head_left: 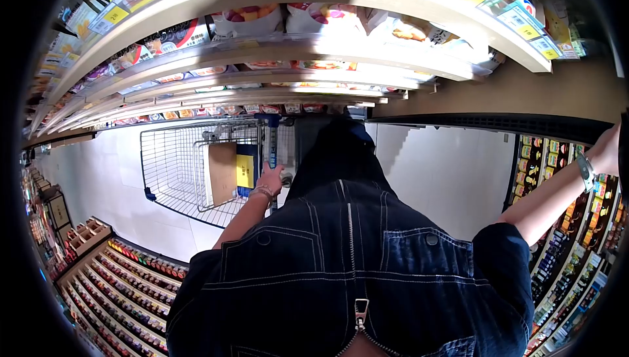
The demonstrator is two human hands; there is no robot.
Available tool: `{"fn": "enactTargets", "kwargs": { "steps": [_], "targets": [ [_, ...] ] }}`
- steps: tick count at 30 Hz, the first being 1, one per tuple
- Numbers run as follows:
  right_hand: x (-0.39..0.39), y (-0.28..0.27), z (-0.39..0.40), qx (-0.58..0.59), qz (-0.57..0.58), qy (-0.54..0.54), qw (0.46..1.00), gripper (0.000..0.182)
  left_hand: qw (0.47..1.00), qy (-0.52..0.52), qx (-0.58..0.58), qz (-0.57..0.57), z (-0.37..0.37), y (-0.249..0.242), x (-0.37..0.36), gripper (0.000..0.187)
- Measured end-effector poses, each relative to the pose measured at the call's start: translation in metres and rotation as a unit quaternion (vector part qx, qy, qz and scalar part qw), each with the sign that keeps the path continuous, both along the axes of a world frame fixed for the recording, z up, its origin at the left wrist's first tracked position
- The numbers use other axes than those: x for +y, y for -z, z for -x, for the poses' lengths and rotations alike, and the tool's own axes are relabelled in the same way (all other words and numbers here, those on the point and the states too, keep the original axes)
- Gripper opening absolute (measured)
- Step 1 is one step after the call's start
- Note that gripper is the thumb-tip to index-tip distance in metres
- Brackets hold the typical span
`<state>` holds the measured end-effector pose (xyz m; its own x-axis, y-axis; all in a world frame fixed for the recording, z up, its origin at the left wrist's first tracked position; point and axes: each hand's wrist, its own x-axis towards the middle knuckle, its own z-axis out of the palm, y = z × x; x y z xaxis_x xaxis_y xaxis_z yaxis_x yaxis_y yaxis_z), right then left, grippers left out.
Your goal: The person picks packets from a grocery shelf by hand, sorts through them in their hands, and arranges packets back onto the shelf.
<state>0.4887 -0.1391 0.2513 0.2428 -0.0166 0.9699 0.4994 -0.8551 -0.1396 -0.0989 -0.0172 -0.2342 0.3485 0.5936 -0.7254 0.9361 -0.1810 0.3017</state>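
Shopping cart at ten o'clock. Left hand on handle, grip loosely curled, closure unclear; level, even hold steadies it. Right hand, two o'clock, cropped: grip can't be told.

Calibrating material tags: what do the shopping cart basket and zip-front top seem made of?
Shopping cart basket: metal wire, probably plated steel; silvery open grid, slight sheen.
Zip-front top: dark blue denim, mostly matte; pale topstitching, faded pocket creases. Exact fibre unclear.
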Motion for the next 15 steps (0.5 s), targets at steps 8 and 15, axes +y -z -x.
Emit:
{"fn": "enactTargets", "kwargs": {
  "steps": [8,15],
  "targets": [
    [0.021,0.006,0.040,-0.016,-0.051,-0.070,0.996,0.079,0.998,0.019,0.052,0.006,-0.004,-0.003,0.001,0.055],
    [0.051,-0.012,0.063,0.098,-0.100,0.116,0.983,0.097,0.998,0.017,0.060,-0.005,-0.008,-0.005,-0.001,0.046]
  ]
}}
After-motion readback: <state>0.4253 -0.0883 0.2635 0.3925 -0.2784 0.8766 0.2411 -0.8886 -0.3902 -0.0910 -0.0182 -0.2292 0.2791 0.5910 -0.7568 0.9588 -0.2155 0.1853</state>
